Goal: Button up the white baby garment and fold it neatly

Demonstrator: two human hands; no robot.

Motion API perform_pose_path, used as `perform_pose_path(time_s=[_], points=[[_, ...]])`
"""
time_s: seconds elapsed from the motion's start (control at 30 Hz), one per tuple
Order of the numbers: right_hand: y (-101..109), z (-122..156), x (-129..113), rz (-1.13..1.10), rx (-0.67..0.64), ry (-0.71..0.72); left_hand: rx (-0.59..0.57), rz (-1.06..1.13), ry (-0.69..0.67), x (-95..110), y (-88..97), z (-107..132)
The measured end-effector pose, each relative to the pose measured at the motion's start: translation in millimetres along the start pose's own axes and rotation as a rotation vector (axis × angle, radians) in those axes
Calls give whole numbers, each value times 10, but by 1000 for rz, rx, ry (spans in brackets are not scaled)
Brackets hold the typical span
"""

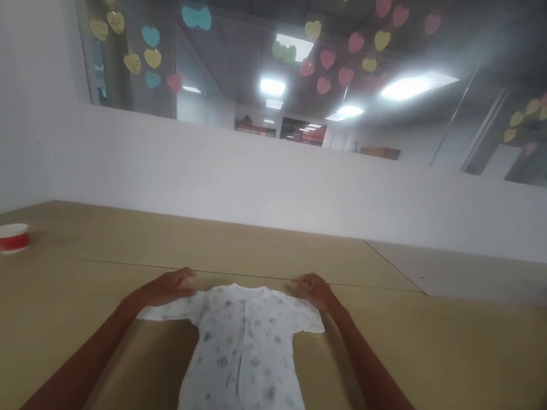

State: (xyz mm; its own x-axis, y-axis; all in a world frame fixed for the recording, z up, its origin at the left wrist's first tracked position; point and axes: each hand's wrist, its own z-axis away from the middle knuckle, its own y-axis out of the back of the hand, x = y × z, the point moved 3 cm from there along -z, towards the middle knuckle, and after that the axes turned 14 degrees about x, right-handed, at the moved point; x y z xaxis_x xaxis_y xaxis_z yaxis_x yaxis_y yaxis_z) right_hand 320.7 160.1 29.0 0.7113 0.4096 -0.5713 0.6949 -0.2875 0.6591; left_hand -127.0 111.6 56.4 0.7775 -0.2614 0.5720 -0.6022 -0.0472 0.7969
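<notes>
A small white printed shirt lies spread on the table at the lower centre of the frame, collar away from the viewer and hem toward the bottom edge. The left hand, fingers loosely curled, is at the upper edge of the sleeve on the left of the frame; the right hand, its fingers bent and blurred, is by the shoulder on the other side. Whether either pinches cloth, I cannot tell. The sleeve on the right looks shorter in view than its partner, so drawing it gently outward, with light and equal pull from both sides, would probably level them. Thin cloth like this likely creases easily; flat fingers sweeping from the middle seam outward should serve better than tugging, and keep the front edges lined up.
</notes>
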Motion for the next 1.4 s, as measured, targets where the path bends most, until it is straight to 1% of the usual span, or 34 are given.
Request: perform_pose_path(time_s=[0.07,0.17,0.23,0.27,0.3,0.33,0.47,0.53,0.63,0.7,0.8,0.93,1.0,1.07,1.13,1.2,1.23,1.3,1.37,1.4], points=[[26,178,80,-42,-48,-34,70,-22,13,-200,-98,111],[130,418,16,-123,-215,-27,140,-142,28,-308,-206,222],[162,534,-3,-122,-312,-1,133,-270,50,-325,-278,248],[161,577,21,-106,-330,7,117,-338,60,-331,-312,253],[153,608,64,-87,-321,17,99,-399,68,-339,-345,258],[144,628,120,-72,-283,30,84,-454,76,-351,-373,263],[146,652,313,-95,-48,102,58,-594,88,-417,-443,284],[168,643,335,-122,32,123,52,-622,79,-445,-458,286],[177,609,310,-121,114,139,42,-644,71,-473,-468,278],[165,583,311,-65,206,130,45,-641,66,-480,-472,273],[156,571,348,81,343,96,67,-638,66,-478,-481,278],[235,600,362,263,417,77,100,-659,116,-476,-479,301],[302,612,352,325,432,68,125,-677,146,-477,-460,317],[358,617,366,375,418,46,131,-695,170,-474,-436,335],[401,621,429,419,363,4,125,-714,171,-449,-416,352],[445,634,542,456,287,-61,143,-748,120,-375,-414,359],[473,645,609,471,254,-99,176,-775,78,-314,-424,357],[535,667,726,490,212,-168,289,-826,-28,-140,-478,344],[576,675,768,491,215,-216,421,-816,-151,99,-599,335],[573,670,743,481,229,-220,465,-774,-219,237,-687,337]])
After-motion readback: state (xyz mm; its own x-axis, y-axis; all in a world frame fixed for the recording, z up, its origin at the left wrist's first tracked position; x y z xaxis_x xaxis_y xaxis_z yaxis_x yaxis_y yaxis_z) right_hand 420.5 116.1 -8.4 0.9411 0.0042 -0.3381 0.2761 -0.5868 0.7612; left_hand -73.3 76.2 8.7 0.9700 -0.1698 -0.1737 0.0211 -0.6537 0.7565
